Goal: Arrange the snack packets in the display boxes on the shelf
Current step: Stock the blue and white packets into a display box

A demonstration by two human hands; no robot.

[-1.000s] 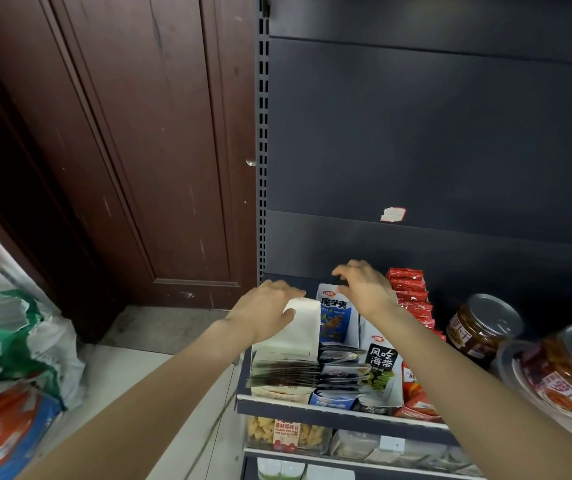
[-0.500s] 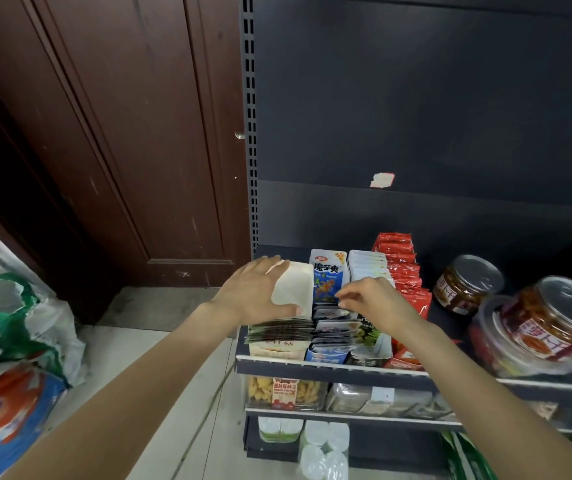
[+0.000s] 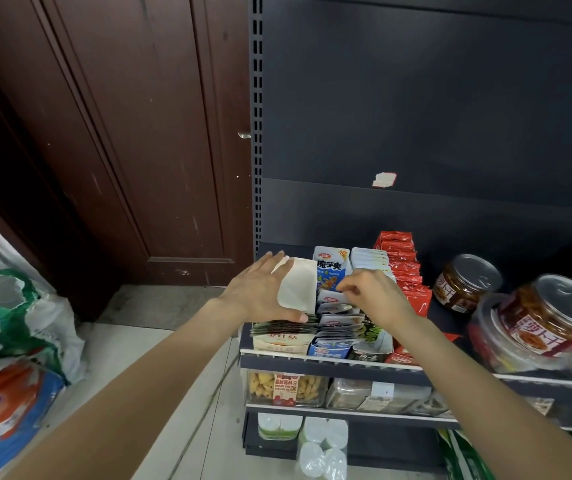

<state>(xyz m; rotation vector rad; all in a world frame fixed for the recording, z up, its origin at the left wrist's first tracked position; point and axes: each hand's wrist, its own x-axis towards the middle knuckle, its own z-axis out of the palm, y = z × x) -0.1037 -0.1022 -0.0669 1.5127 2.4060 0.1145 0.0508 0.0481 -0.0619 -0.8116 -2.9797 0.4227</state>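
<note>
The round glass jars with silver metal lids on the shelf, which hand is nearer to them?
Right. The right hand is over the middle packet boxes, left of the glass jars; the left hand holds a white flap farther left.

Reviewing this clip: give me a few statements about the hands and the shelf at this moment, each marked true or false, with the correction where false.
1. The left hand holds the white flap of the leftmost display box. True.
2. The right hand rests on a jar lid. False: it is at the packets in the blue display box, fingers curled; the jars stand apart to the right.
3. The red packets stand right of the white packets. True.
4. The shelf below is bare. False: it holds a clear tub of yellow snacks.
</note>
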